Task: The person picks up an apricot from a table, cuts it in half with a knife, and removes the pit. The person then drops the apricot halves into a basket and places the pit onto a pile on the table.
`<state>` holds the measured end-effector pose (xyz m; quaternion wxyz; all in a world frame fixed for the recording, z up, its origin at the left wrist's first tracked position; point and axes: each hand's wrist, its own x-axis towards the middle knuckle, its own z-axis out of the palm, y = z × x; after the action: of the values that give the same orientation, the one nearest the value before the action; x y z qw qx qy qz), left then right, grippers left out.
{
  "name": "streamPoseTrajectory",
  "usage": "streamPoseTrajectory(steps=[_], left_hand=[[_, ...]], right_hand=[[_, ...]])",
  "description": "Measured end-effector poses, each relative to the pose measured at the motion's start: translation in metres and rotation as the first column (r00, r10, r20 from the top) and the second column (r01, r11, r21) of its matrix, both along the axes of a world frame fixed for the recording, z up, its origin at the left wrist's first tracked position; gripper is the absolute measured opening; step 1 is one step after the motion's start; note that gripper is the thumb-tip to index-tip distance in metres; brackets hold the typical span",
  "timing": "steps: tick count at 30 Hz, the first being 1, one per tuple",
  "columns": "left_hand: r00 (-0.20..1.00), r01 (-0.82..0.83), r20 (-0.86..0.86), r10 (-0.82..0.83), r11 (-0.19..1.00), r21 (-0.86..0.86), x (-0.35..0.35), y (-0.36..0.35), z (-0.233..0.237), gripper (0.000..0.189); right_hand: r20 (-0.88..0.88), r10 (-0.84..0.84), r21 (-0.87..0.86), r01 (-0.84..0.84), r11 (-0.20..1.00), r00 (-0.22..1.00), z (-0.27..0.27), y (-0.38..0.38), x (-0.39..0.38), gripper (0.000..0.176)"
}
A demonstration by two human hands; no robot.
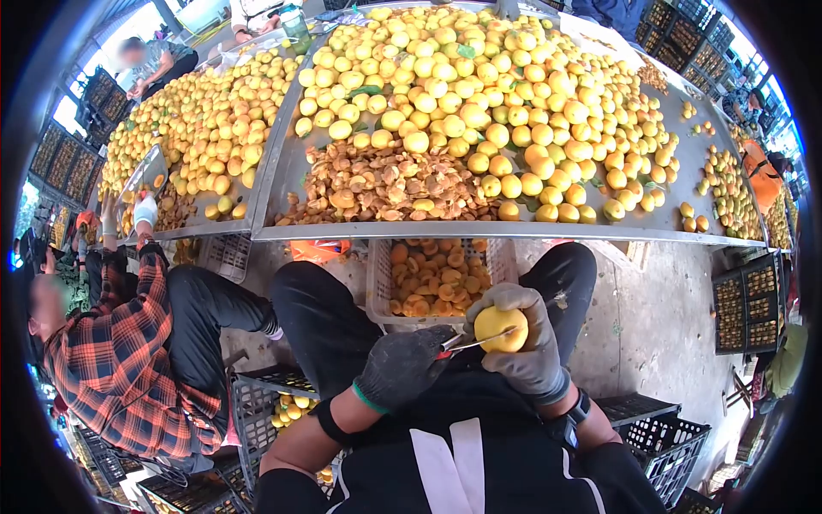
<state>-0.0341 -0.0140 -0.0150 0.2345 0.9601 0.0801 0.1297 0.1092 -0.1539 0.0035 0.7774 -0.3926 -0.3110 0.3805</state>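
Observation:
My left hand (401, 367), in a black knitted glove with a green cuff, is closed round the red handle of a small knife (465, 346). The blade reaches across to a whole yellow apricot (493, 324) and lies against its lower face. Grey-gloved fingers of my right hand (533, 358) wrap the apricot from behind and the side. Between my knees stands a light plastic basket (377, 287) holding halved apricots (437, 276).
Ahead is a metal table (282, 182) heaped with apricots (445, 77) and a brown pile of pits (385, 182). A person in a plaid shirt (120, 368) works at my left. Black crates (664, 445) flank me on both sides. More stacked crates (747, 301) stand at the right.

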Motion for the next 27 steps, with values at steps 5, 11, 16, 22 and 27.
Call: streamPoseTrajectory(steps=[5,11,16,22,27], left_hand=[[0.999,0.044,-0.017,-0.046,0.993,-0.107,0.002,0.004,-0.002,0.036],[0.997,-0.055,-0.072,0.041,0.974,-0.22,0.014,0.015,-0.014,0.047],[0.997,-0.072,-0.015,0.071,0.957,-0.281,0.018,0.003,-0.01,0.047],[0.99,-0.108,-0.113,0.08,0.958,-0.267,0.019,0.015,-0.008,0.048],[0.991,-0.131,-0.007,0.134,0.953,-0.274,0.024,0.006,-0.005,0.037]], right_hand=[[-0.023,0.087,0.058,-0.086,0.995,0.996,0.001,0.006,0.0,0.065],[0.237,-0.006,-0.142,0.04,0.989,0.971,0.008,0.019,0.009,0.07],[-0.303,-0.058,-0.055,0.044,0.998,0.951,0.0,0.023,0.005,0.07],[-0.145,-0.056,-0.076,0.045,0.996,0.988,-0.003,0.023,0.02,0.069],[-0.089,-0.097,-0.125,0.086,0.988,0.991,-0.01,0.025,0.018,0.069]])
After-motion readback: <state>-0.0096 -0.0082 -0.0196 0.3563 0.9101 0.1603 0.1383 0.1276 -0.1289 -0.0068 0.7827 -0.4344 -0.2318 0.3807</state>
